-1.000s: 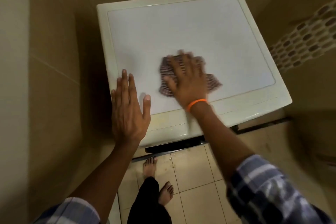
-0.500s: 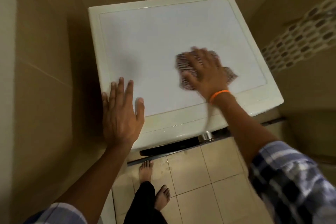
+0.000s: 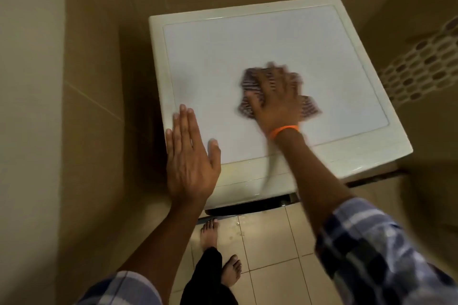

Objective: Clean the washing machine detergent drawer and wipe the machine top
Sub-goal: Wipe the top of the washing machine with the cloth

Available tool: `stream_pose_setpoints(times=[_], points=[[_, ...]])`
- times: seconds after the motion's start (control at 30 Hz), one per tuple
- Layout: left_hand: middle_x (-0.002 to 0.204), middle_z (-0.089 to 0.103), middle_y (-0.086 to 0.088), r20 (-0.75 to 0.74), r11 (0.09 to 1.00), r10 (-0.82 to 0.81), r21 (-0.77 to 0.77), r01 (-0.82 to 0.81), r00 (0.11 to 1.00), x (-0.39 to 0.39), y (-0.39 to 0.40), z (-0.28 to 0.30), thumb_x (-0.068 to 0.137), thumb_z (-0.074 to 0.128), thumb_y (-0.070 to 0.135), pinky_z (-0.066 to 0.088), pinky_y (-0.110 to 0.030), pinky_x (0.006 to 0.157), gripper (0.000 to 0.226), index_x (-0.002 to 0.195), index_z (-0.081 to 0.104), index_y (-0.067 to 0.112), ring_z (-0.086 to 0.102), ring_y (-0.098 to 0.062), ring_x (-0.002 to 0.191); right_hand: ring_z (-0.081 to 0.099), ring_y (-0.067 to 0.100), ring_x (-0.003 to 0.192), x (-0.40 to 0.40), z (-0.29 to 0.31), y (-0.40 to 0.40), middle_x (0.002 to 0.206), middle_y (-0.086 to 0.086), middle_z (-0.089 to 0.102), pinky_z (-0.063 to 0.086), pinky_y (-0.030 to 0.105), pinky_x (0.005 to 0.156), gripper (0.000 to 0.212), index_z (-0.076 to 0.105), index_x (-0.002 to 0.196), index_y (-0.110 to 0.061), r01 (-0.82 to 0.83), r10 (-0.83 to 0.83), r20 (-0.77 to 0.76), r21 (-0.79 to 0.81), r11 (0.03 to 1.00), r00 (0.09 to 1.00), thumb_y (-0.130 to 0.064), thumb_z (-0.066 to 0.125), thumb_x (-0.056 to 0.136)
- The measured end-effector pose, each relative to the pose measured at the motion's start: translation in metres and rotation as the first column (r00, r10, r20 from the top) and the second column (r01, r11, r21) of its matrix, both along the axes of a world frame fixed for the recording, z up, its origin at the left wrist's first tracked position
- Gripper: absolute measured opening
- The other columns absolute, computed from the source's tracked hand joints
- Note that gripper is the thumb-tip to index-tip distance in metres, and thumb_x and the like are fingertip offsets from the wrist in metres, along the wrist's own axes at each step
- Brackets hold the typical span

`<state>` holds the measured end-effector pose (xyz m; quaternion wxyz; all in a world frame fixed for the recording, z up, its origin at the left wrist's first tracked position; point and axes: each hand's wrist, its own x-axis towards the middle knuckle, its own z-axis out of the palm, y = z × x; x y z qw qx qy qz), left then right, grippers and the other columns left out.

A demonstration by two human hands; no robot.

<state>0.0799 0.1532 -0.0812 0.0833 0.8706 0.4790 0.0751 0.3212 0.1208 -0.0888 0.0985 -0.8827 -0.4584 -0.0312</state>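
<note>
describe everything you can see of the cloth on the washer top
The cloth is a small, crumpled rag with a fine dark-and-light checked weave, blurred by motion. It lies flat on the white machine top, right of centre and nearer the front edge. The right hand presses on it with spread fingers, covering its middle; corners stick out on both sides.

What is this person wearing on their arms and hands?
Both hands are bare, with no gloves. The right hand has a thin orange band round its wrist. The left hand wears nothing. Both forearms are bare too, with blue-and-white checked sleeves pushed up towards the elbows.
</note>
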Motion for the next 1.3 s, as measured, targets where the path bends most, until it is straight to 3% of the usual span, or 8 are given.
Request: stream_pose_setpoints(times=[0.13, 0.27, 0.57, 0.87, 0.97, 1.07, 1.2, 1.3], points=[[0.181, -0.009, -0.015, -0.001, 0.999, 0.026, 0.026, -0.026, 1.000, 0.002, 0.001, 0.002, 0.108, 0.041, 0.046, 0.015, -0.049, 0.135, 0.090, 0.171, -0.008, 0.004, -0.005, -0.028, 0.168, 0.017, 0.026, 0.163, -0.095, 0.006, 0.093, 0.175, -0.002, 0.026, 0.014, 0.057, 0.129, 0.062, 0.037, 0.163, -0.042, -0.460, 0.460, -0.008, -0.025, 0.887, 0.888, -0.064, 0.034, 0.105], [0.181, -0.010, -0.016, -0.018, 0.999, 0.036, 0.018, -0.035, 0.999, 0.003, 0.001, 0.002, 0.107, 0.042, 0.045, 0.014, -0.050, 0.135, 0.091, 0.171, -0.008, 0.004, -0.007, -0.029, 0.168, 0.010, 0.022, 0.165, -0.101, 0.003, 0.104, 0.177, -0.007, 0.018, 0.009, 0.054, 0.131, 0.063, 0.022, 0.166, -0.047, -0.540, 0.540, -0.016, -0.037, 0.841, 0.842, -0.068, 0.027, 0.107], [0.182, 0.001, -0.009, -0.081, 0.998, -0.068, -0.006, 0.068, 0.994, 0.000, 0.003, -0.006, 0.109, 0.026, 0.050, 0.015, -0.056, 0.134, 0.073, 0.174, 0.006, 0.023, -0.001, -0.027, 0.169, 0.027, 0.030, 0.160, 0.104, -0.001, -0.033, 0.172, -0.002, 0.033, 0.021, 0.057, 0.128, 0.066, 0.039, 0.162, -0.037, -0.035, 0.035, -0.050, 0.014, 0.999, 0.998, -0.070, 0.038, 0.104], [0.182, 0.003, -0.010, -0.098, 0.999, -0.045, -0.003, 0.045, 0.994, 0.002, 0.004, -0.004, 0.108, 0.028, 0.049, 0.015, -0.055, 0.135, 0.074, 0.174, 0.009, 0.021, 0.001, -0.028, 0.169, 0.012, 0.031, 0.164, 0.140, 0.007, -0.064, 0.176, 0.004, 0.022, 0.009, 0.061, 0.129, 0.073, 0.029, 0.165, -0.036, 0.445, -0.448, -0.119, -0.049, 0.894, 0.886, -0.073, 0.027, 0.103], [0.182, 0.001, -0.010, -0.094, 1.000, -0.026, 0.002, 0.026, 0.995, 0.002, 0.002, -0.004, 0.107, 0.032, 0.049, 0.015, -0.052, 0.135, 0.079, 0.174, 0.006, 0.016, 0.000, -0.026, 0.169, 0.025, 0.038, 0.160, 0.079, 0.000, -0.018, 0.172, 0.010, 0.032, 0.019, 0.063, 0.126, 0.068, 0.039, 0.163, -0.032, 0.289, -0.288, -0.049, 0.019, 0.957, 0.956, -0.065, 0.014, 0.108], [0.181, -0.003, -0.013, -0.041, 1.000, 0.022, -0.011, -0.022, 0.999, 0.004, 0.000, -0.005, 0.104, 0.037, 0.050, 0.013, -0.047, 0.137, 0.089, 0.172, -0.001, 0.008, 0.000, -0.027, 0.169, 0.028, 0.038, 0.159, -0.012, -0.002, 0.040, 0.171, 0.010, 0.035, 0.017, 0.063, 0.127, 0.058, 0.046, 0.160, -0.033, -0.004, 0.007, -0.052, 0.048, 0.999, 0.999, -0.057, 0.027, 0.111], [0.180, 0.002, -0.022, 0.045, 0.991, 0.117, 0.052, -0.119, 0.992, 0.005, 0.004, -0.012, 0.104, 0.044, 0.041, 0.017, -0.051, 0.135, 0.090, 0.169, 0.001, -0.004, 0.004, -0.034, 0.168, 0.013, 0.026, 0.164, -0.116, 0.010, 0.097, 0.176, 0.000, 0.023, 0.010, 0.056, 0.129, 0.059, 0.033, 0.164, -0.042, -0.433, 0.428, -0.103, -0.022, 0.901, 0.898, -0.059, 0.028, 0.108], [0.180, 0.002, -0.021, 0.022, 0.991, 0.114, 0.062, -0.115, 0.993, 0.005, 0.002, -0.010, 0.106, 0.039, 0.047, 0.014, -0.050, 0.136, 0.089, 0.170, 0.002, -0.002, 0.003, -0.034, 0.168, 0.017, 0.023, 0.163, -0.101, 0.004, 0.100, 0.175, -0.004, 0.027, 0.012, 0.054, 0.128, 0.060, 0.032, 0.164, -0.045, -0.454, 0.452, -0.101, -0.001, 0.891, 0.886, -0.063, 0.025, 0.107]])
